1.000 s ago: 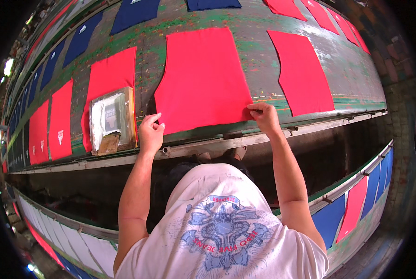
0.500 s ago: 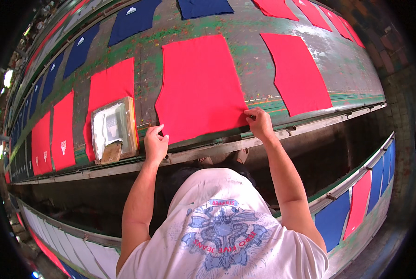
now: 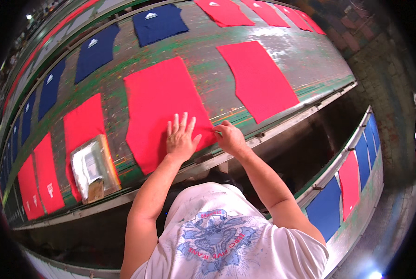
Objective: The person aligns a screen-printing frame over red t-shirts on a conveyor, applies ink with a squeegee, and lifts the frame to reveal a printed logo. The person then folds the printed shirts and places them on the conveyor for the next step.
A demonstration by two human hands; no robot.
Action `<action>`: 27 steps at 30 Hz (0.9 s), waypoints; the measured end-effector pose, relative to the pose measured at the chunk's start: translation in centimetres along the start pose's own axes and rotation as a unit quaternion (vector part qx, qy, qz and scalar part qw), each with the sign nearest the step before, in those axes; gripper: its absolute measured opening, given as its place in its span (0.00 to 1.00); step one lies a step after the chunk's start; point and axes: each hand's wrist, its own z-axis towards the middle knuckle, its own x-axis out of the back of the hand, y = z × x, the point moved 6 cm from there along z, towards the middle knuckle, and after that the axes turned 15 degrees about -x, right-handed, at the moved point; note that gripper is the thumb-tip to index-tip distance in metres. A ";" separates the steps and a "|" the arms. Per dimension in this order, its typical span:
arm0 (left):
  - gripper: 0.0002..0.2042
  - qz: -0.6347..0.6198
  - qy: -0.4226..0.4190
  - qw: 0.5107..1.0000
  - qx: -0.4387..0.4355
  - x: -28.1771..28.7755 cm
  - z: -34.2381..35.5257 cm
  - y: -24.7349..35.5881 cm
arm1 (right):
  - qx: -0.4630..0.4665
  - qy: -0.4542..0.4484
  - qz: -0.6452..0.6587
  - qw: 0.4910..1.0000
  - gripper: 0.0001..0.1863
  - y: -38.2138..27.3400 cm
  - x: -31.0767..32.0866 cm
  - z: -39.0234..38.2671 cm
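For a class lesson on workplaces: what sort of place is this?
Probably a fabric-printing workshop: red panels and navy panels lie along a long, stained table, several bear small white prints, and what looks like a framed printing screen sits partly over one red panel.

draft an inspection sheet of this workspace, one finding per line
surface: long dark table with green stains
work piece: large red cloth, spread near the table's edge
clutter: framed screen on another red cloth, brown block at its lower end
left grip: open hand, spread over the large red cloth
right grip: pinching that cloth at its near right corner
cables: nothing clearly seen
surroundings: blue cloths along the table's far side; second table at lower right
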 end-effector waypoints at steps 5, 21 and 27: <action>0.40 0.008 -0.072 0.997 0.021 -1.4 0.5 -0.4 | -0.080 0.086 0.012 0.993 0.07 5.5 5.1 0.9; 0.20 -0.204 0.069 0.967 -0.136 -4.9 17.2 15.1 | -0.294 0.150 -0.160 0.930 0.17 39.0 22.5 9.6; 0.12 -0.193 0.034 0.964 -0.183 -7.1 21.7 20.2 | -0.315 0.127 -0.084 0.937 0.12 42.1 23.2 11.0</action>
